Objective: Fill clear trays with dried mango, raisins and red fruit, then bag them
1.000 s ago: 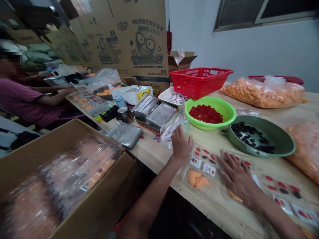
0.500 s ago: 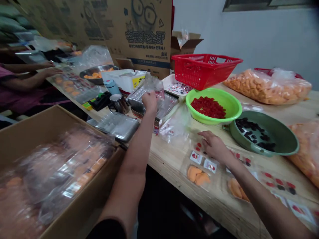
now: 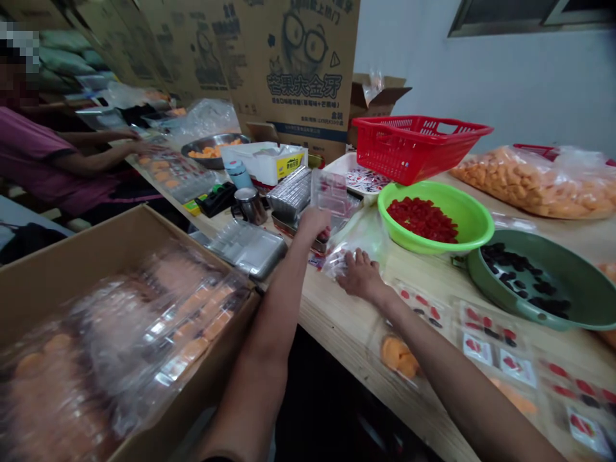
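Right hand point(image 3: 362, 276) (open) has shifted left, bringing both hands near the clear rectangular plastic tray point(image 3: 332, 191) gripped by the left hand point(image 3: 314, 222).

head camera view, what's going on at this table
A person's left hand holds up a clear plastic tray, while their right hand is at a clear plastic bag on the wooden table. Trays with red and dark pieces lie on the person's right, in front of a lime green bowl of red pieces and a dark green basin of dark ones. An open cardboard box of packed orange pieces stands at left; beyond it sits a co-worker.
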Tool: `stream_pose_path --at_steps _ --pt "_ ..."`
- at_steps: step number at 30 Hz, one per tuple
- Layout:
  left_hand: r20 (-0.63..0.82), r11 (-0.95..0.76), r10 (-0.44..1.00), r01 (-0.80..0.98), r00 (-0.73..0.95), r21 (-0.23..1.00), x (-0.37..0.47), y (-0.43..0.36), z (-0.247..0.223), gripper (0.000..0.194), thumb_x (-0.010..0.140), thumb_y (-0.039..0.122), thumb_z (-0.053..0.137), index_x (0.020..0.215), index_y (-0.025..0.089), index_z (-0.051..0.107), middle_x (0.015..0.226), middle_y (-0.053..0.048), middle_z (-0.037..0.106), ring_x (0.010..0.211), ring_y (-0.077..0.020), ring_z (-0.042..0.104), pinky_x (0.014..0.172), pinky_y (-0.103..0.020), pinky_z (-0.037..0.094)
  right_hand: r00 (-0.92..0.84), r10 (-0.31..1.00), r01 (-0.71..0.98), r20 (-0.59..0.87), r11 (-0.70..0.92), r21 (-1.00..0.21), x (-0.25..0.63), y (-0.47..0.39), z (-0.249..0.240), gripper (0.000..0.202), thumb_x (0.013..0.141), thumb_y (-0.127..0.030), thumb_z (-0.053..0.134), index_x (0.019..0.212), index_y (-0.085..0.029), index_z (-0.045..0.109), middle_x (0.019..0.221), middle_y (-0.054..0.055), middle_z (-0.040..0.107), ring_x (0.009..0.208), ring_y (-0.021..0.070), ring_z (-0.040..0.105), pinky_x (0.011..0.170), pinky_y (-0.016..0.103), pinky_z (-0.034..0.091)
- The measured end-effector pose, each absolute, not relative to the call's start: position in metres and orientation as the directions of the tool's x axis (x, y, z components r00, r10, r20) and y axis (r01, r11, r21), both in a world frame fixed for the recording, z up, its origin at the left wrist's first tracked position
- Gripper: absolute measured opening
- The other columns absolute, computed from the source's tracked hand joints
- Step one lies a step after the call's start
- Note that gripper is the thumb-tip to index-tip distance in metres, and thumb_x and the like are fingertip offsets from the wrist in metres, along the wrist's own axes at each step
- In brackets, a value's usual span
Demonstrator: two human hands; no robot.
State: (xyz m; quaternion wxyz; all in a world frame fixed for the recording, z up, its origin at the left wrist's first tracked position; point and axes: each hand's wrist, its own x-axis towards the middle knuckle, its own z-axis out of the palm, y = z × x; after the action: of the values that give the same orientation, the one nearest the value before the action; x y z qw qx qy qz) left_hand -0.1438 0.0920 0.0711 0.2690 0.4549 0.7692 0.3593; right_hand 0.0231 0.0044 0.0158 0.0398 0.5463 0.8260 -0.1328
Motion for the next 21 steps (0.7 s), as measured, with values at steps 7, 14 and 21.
stream_pose_path --at_steps 7,14,21 --pt "0.357 0.327 0.783 0.825 -0.51 0.461 -0.13 0.07 0.073 0.058 0.089 0.048 0.063 0.136 0.015 0.053 0.135 -0.024 0.057 0.127 -0.0384 0.053 0.104 -0.052 0.043 -0.452 0.892 0.87 -0.016 0.436 -0.229 0.047 0.012 0.002 0.028 0.096 -0.021 0.047 0.115 -0.011 0.065 0.117 0.018 0.063 0.108 0.0269 0.057 0.089 0.033 0.043" --pt "0.264 0.13 0.932 0.909 -0.248 0.396 -0.118 0.107 0.052 0.057 0.093 0.044 0.058 0.143 0.019 0.046 0.151 -0.018 0.048 0.141 -0.0359 0.041 0.115 -0.05 0.031 -0.437 0.897 0.863 -0.062 0.399 -0.309 0.071 0.034 -0.003 0.034 0.099 -0.02 0.042 0.099 -0.017 0.076 0.094 0.008 0.074 0.082 0.0153 0.064 0.072 0.022 0.039" --pt "0.058 0.267 0.928 0.766 -0.367 0.585 -0.071 0.127 0.065 0.1 0.082 0.024 0.073 0.159 0.011 0.009 0.145 -0.024 0.053 0.135 -0.0326 0.051 0.109 -0.041 0.039 -0.384 0.923 0.887 -0.039 0.356 -0.295 0.069 0.033 -0.012 0.032 0.097 -0.021 0.045 0.097 -0.017 0.077 0.097 0.01 0.077 0.079 0.0162 0.067 0.067 0.024 0.036"
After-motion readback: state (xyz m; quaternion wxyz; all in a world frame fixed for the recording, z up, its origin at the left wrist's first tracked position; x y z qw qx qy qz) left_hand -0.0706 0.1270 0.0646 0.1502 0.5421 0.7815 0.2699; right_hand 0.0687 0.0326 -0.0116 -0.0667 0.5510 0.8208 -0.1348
